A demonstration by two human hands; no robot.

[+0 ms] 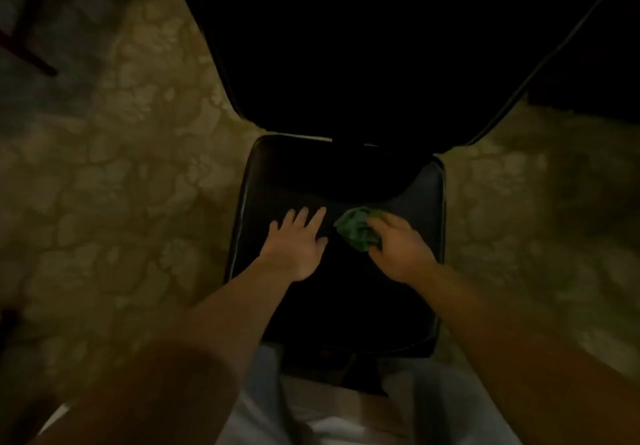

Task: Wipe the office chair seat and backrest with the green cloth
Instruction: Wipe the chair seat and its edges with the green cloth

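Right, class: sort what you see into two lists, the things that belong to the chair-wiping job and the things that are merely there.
Part of the job:
- green cloth, bunched in the right hand
- chair seat
- backrest
- left hand, flat on the seat

Merely there:
- patterned floor
- dark furniture leg, top left

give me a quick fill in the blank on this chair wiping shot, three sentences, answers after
The cloth gripped by the right hand is ____ in colour.
The left hand lies flat on the seat, fingers spread, holding ____.
Neither hand touches the dark backrest; both are over the ____.
Missing words: green; nothing; seat.
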